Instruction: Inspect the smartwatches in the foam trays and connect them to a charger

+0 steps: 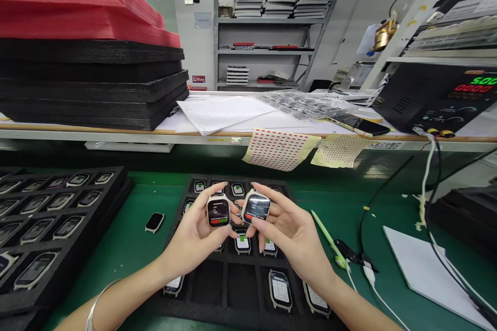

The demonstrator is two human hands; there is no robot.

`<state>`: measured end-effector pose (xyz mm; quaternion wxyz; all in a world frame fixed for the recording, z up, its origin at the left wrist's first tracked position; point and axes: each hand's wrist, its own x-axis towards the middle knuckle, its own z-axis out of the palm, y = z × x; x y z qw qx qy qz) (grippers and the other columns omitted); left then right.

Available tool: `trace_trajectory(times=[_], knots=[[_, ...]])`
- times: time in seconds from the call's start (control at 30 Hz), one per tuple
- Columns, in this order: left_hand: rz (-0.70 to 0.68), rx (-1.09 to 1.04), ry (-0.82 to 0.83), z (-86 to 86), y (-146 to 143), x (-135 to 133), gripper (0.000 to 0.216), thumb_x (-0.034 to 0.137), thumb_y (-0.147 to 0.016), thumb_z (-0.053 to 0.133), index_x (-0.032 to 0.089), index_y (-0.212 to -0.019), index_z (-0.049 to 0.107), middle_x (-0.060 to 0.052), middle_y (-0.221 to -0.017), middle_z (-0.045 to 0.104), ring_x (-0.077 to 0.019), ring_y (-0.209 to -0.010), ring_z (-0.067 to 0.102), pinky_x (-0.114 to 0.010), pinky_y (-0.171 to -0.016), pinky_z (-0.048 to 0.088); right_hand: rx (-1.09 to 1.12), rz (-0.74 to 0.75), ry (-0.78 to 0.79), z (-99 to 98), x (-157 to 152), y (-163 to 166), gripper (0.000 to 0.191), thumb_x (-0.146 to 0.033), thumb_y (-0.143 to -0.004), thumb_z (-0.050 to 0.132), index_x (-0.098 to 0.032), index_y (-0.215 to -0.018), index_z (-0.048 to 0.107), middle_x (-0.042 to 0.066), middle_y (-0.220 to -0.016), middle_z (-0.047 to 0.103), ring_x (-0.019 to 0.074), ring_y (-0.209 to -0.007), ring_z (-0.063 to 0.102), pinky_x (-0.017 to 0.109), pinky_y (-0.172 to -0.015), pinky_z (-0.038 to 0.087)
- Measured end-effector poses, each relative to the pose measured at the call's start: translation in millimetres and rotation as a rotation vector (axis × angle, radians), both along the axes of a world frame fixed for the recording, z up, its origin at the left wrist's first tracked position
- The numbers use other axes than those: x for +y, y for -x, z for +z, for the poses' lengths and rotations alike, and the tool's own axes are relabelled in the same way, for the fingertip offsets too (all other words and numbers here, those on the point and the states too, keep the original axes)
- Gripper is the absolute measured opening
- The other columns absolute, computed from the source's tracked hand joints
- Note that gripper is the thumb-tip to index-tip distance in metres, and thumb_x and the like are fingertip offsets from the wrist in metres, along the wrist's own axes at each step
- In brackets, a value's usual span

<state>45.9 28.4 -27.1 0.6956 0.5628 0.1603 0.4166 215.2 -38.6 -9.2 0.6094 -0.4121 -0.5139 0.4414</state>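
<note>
My left hand (198,238) holds a smartwatch body (218,210) without a strap, its lit screen showing text and a red and green bar. Beside it, my right hand (291,230) grips a second smartwatch (256,208), tilted, with light glaring on its screen. Both hands are over a black foam tray (243,315) with square compartments. Several watches with lit white and green screens sit in it, such as one watch (243,242) below my fingers and another watch (280,289) at the front. Some of the front compartments hold no watch. My hands hide part of the tray.
At left, another foam tray (93,222) holds several watches; a single watch (155,222) lies on the green mat. To the right are a green pen (328,238), cables (367,266) and white paper (430,269). Foam stacks (85,83) and a power supply (438,95) stand on the shelf.
</note>
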Motion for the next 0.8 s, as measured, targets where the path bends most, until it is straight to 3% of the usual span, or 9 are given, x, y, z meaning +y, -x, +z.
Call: trace_trajectory(times=[0.17, 0.37, 0.47, 0.63, 0.8], knots=[[0.039, 0.037, 0.002, 0.2, -0.4, -1.0, 0.053, 0.020, -0.083, 0.064, 0.022, -0.132, 0.043, -0.008, -0.105, 0.060, -0.0189, -0.087, 0.061, -0.030, -0.072, 0.058, 0.055, 0.056, -0.029, -4.7, 2.3, -6.0, 0.039, -0.023, -0.087, 0.060, -0.020, -0.126, 0.055, 0.008, -0.087, 0.066, 0.0181, -0.064, 0.063, 0.023, -0.045, 0.049], [0.017, 0.024, -0.037, 1.9, 2.5, -0.5, 0.043, 0.022, -0.085, 0.062, 0.021, -0.126, 0.047, -0.006, -0.094, 0.061, -0.0182, -0.083, 0.060, -0.030, -0.068, 0.057, -0.051, -0.080, 0.028, -0.7, 0.3, -1.2, 0.029, -0.030, -0.090, 0.060, -0.019, -0.117, 0.061, 0.002, -0.067, 0.062, 0.0135, -0.049, 0.057, 0.021, -0.040, 0.045], [0.044, 0.049, -0.037, 2.8, 2.0, 0.2, 0.037, 0.023, -0.088, 0.058, 0.020, -0.123, 0.048, -0.005, -0.090, 0.060, -0.0170, -0.080, 0.060, -0.028, -0.064, 0.058, -0.051, -0.055, 0.025, 0.9, -1.6, 0.2, 0.031, -0.030, -0.089, 0.060, -0.018, -0.119, 0.060, 0.004, -0.072, 0.064, 0.0141, -0.052, 0.058, 0.022, -0.042, 0.046], [0.090, 0.069, -0.053, 2.0, 0.9, 2.6, 0.032, 0.025, -0.090, 0.054, 0.018, -0.121, 0.048, -0.004, -0.083, 0.060, -0.0156, -0.073, 0.059, -0.025, -0.056, 0.057, 0.007, 0.107, -0.020, 0.0, -3.5, -2.5, 0.045, -0.018, -0.083, 0.063, -0.020, -0.127, 0.053, 0.009, -0.092, 0.065, 0.0192, -0.070, 0.064, 0.024, -0.049, 0.049], [0.028, 0.008, -0.033, 1.4, 2.5, 3.0, 0.048, 0.019, -0.083, 0.064, 0.019, -0.128, 0.044, -0.005, -0.091, 0.059, -0.0174, -0.081, 0.060, -0.028, -0.066, 0.057, -0.034, 0.072, -0.015, 1.2, -4.2, 0.2, 0.044, -0.018, -0.085, 0.064, -0.021, -0.127, 0.052, 0.009, -0.096, 0.066, 0.0186, -0.072, 0.064, 0.024, -0.051, 0.050]])
